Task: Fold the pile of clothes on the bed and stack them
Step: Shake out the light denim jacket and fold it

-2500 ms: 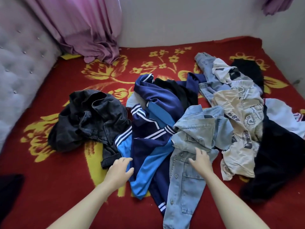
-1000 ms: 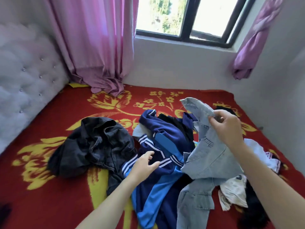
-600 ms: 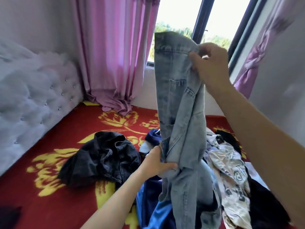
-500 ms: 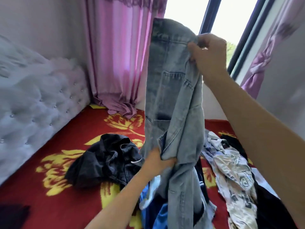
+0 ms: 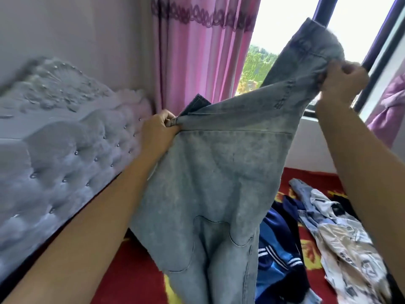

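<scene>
Both hands, left hand (image 5: 158, 130) and right hand (image 5: 341, 81), pinch the denim garment (image 5: 214, 172) with fingers clamped; better to level the grips before laying it flat on the bed (image 5: 131, 270)

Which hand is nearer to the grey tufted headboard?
Left. The left hand grips the denim garment beside the headboard; the right hand holds it far across, by the window frame.
</scene>
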Demonstrator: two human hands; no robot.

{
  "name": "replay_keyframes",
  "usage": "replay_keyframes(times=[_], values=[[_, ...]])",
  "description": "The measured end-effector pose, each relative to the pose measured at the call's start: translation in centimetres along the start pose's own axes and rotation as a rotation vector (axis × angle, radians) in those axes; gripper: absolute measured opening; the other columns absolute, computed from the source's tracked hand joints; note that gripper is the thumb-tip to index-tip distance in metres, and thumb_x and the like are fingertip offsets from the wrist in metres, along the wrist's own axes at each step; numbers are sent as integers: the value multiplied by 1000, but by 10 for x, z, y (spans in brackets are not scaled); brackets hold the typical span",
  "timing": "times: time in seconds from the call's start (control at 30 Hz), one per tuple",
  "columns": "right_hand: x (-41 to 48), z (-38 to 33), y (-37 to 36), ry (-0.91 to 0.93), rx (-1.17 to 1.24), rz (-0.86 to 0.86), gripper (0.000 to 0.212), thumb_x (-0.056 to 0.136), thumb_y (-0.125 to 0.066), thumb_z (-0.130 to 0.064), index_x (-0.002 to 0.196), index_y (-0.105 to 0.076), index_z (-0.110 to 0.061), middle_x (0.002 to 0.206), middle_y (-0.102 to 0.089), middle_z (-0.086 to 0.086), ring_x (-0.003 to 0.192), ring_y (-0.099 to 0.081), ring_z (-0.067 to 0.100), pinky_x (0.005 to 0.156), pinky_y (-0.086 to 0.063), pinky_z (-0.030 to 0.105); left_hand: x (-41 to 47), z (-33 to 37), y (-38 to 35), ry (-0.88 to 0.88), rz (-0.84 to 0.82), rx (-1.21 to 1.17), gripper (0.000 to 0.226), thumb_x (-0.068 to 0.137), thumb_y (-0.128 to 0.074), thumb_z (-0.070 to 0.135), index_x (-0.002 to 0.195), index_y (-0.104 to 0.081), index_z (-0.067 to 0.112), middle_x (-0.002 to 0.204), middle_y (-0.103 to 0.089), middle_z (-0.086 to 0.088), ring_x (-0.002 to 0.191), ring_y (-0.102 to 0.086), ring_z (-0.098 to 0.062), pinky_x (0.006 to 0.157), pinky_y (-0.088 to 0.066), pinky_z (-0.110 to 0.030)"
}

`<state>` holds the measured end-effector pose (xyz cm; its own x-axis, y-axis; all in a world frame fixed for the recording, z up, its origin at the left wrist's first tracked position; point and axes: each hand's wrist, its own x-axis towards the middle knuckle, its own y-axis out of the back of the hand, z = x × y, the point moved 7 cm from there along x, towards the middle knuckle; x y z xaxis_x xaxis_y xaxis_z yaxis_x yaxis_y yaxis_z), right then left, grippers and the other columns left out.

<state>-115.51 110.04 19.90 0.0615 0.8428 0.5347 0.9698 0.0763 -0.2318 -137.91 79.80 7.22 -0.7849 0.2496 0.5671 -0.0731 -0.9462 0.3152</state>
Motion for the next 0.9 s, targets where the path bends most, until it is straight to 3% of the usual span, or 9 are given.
replay_keyframes(times=[0.17,0.27,0.33,0.43,0.5,0.6,0.7,0.8,0.9], values=[[-51,107,39,-177,-16,-45,13,84,-60,-25,76,-57,-15,76,-58,0,69,-57,14,61,-50,28,-28,-42,-14,23,-58,5,15,75,-69,12,74,-55,17,54,-46,10,49,-44,3,51,-31,-18],[-140,236,84,-452,-328,-156,20,84,-61,-19,93,-63,-1,82,-62,11,78,-62,28,72,-52,42,-96,-127,-39,170,-326,216,7,73,-63,24,74,-62,17,65,-61,-5,64,-56,-17,58,-31,-30],[-222,314,125,-704,-527,-291,16,83,-60,-12,84,-64,3,70,-62,12,70,-60,31,66,-50,42,-166,-195,-50,307,-541,411,9,80,-59,14,84,-67,12,86,-68,-13,85,-62,-29,63,-35,-31],[-343,380,187,-1054,-720,-545,16,79,-58,-7,65,-56,-1,51,-52,8,55,-52,25,41,-41,26,-290,-272,-43,464,-885,642,11,84,-51,16,79,-54,25,108,-65,-5,105,-58,-23,80,-41,-30],[-395,385,211,-1163,-780,-671,21,76,-63,-11,62,-49,-6,56,-47,10,57,-54,27,42,-36,25,-366,-303,-28,546,-1042,735,24,87,-47,21,66,-38,26,110,-62,0,110,-55,-19,84,-40,-27],[-429,387,212,-1176,-864,-882,24,87,-58,-11,65,-48,-7,58,-45,8,49,-55,23,41,-31,21,-440,-321,-3,669,-1135,770,34,91,-44,21,61,-29,27,110,-60,1,114,-53,-19,88,-37,-26],[-442,386,187,-1115,-906,-1064,16,87,-46,-4,72,-48,-8,65,-46,9,45,-53,18,38,-28,16,-468,-325,16,833,-1072,744,31,89,-41,18,61,-31,25,112,-61,-2,108,-54,-22,83,-38,-25],[-463,382,162,-1107,-884,-1183,17,86,-44,-2,71,-44,-11,71,-42,9,50,-51,19,49,-30,21,-479,-332,26,964,-1033,733,29,85,-40,20,59,-33,30,102,-61,-2,102,-54,-25,74,-36,-26],[-495,384,142,-1062,-877,-1371,32,85,-43,2,58,-37,-15,63,-35,8,50,-40,18,50,-25,23,-477,-323,29,1036,-990,731,31,88,-40,18,60,-32,29,85,-49,7,108,-53,-22,83,-33,-28]])
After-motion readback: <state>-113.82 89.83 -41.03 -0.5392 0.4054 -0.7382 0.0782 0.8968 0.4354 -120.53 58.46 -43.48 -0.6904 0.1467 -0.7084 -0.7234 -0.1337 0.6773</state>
